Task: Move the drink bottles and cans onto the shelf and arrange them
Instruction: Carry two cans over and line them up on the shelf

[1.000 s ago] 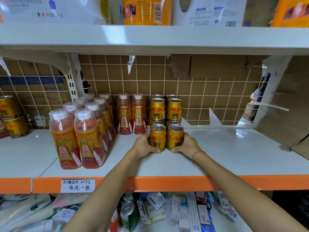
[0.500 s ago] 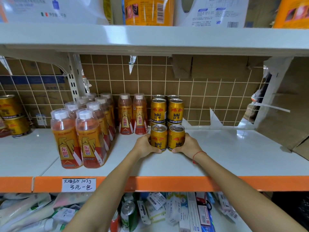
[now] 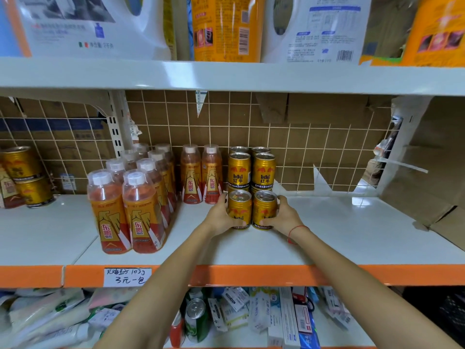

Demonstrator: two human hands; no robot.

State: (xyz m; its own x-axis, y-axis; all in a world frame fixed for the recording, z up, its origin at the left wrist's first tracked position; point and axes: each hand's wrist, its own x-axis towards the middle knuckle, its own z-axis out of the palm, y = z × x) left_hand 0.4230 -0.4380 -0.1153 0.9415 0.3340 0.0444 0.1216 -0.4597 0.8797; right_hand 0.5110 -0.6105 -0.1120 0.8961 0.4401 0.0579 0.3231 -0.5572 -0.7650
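Cans first: two gold ones stand upright side by side on the white shelf (image 3: pixel 327 238), touching each other, and I have one in each hand. My left hand (image 3: pixel 218 217) curls around the outer side of the left front can (image 3: pixel 239 210), fingers wrapped behind it and the thumb pressed low on its front. My right hand (image 3: pixel 284 217) does the same on the right front can (image 3: pixel 264 210), thumb low across the label, fingers around the far side; a red string (image 3: pixel 293 231) circles that wrist. Both hands are half closed, gripping, with the cans' bases on the shelf as far as I can tell. Just beyond my fingertips, stacked cans (image 3: pixel 251 170) of the same kind rise two high against the wire grid (image 3: pixel 314 147). Beyond my left hand stand two orange bottles (image 3: pixel 201 175), and farther out to the left of that hand a wrapped pack of bottles (image 3: pixel 130 205) reaches toward the shelf's orange front edge (image 3: pixel 276 274).
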